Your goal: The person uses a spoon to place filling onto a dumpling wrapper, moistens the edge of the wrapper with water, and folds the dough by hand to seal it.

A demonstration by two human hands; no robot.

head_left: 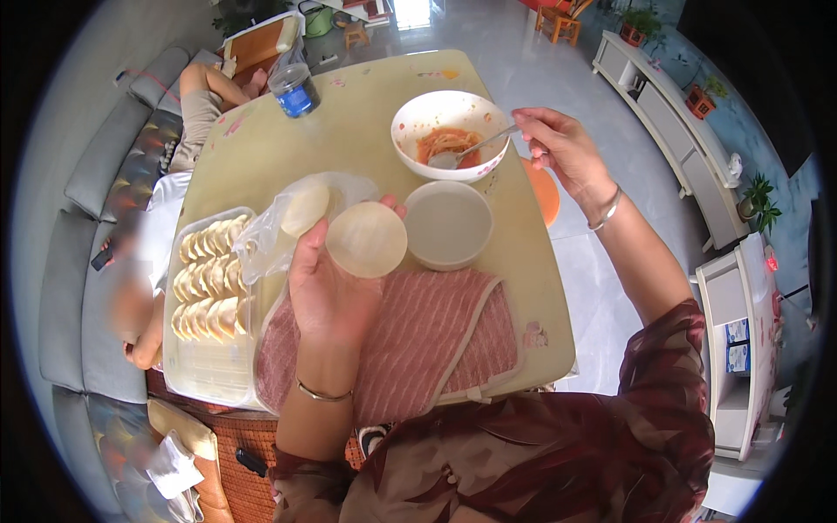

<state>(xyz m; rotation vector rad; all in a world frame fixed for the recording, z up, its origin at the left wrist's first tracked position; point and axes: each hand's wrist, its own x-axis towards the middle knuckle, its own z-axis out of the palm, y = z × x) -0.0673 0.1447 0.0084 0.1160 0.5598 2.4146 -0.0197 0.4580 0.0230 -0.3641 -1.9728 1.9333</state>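
Observation:
A round, pale dumpling wrapper [367,240] lies across the fingers of my upturned left hand [336,292], the thumb at its edge. My right hand [562,148] pinches the handle of a metal spoon [445,160]. The spoon's bowl rests in reddish filling [436,142] inside a white bowl [414,109]. Just nearer than that stands a second bowl [449,225], which seems to hold a clear liquid. More wrappers [305,207] sit in a clear plastic bag [268,228] left of my left hand. Rows of folded dumplings [209,277] fill the far part of a clear tray [209,370].
A pink striped towel [410,340] covers the table's near side. A jar with a blue label [295,90] stands on the table [366,87] at the far left. Someone lies on the grey sofa [74,305] to the left. An orange stool [542,190] shows beyond the table's right edge.

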